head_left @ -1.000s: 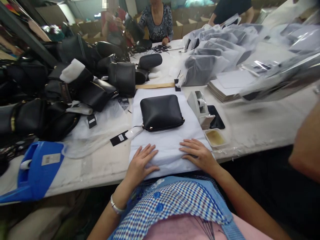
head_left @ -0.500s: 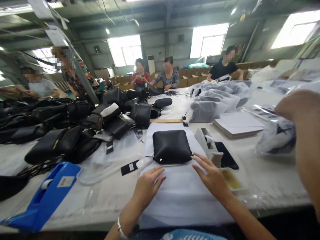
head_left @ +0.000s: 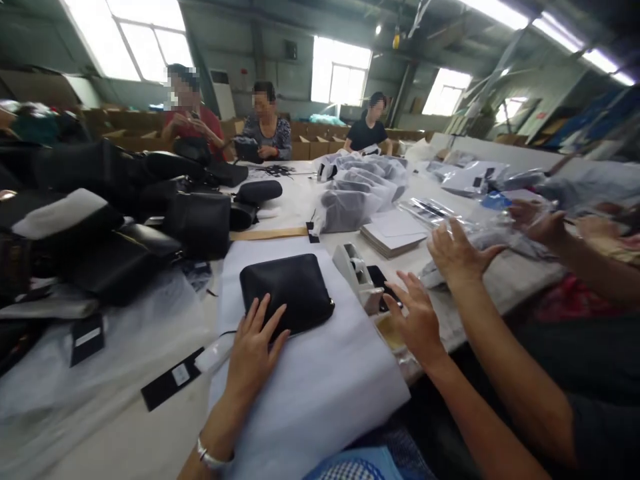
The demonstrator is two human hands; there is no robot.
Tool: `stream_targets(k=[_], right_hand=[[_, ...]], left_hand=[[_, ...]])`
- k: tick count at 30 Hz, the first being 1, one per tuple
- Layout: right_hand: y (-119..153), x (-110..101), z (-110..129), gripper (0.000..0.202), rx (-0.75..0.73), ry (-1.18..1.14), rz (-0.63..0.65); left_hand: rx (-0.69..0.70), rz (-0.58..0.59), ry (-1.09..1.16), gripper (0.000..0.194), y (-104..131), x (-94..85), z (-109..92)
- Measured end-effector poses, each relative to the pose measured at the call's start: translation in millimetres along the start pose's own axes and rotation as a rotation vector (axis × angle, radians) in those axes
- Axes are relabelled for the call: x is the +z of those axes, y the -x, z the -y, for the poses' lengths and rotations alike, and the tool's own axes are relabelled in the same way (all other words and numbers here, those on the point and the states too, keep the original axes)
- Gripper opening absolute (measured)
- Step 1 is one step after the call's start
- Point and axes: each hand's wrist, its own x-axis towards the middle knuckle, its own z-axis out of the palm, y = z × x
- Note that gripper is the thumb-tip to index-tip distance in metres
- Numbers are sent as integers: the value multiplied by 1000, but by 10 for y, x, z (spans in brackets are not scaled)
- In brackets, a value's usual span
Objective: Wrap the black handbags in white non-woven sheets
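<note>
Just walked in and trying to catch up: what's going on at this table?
A person has a smooth, black, roughly rectangular bag lying on a flat white sheet. Their open left-hand grip lies over the bag's near edge, while the open right-hand grip is raised near a pale tape dispenser, holding nothing. A black rectangular tag with a white label lies to the bag's left. A co-worker's bare forearm extends in from the right.

Smooth black bag [head_left: 296,285], rounded corners, lying flat on white sheet [head_left: 320,393].
</note>
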Motion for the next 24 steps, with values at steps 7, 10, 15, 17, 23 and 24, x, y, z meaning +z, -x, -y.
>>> stream_targets(k=[7, 10, 15, 17, 23, 24], right_hand=[[809, -36, -210, 32, 9, 220, 286], [884, 10, -245, 32, 16, 264, 376], [355, -54, -73, 30, -72, 114, 102], [-15, -49, 147, 26, -84, -8, -28], [-1124, 575, 815, 16, -204, -476, 97], [-1276, 765, 869, 16, -212, -513, 139]], left_hand=[[41, -7, -88, 55, 14, 23, 36], [54, 1, -171, 54, 18, 18, 44], [76, 18, -276, 52, 30, 2, 55], [81, 20, -304, 53, 34, 4, 61], [71, 20, -362, 57, 60, 23, 79], [75, 19, -373, 58, 65, 25, 84]])
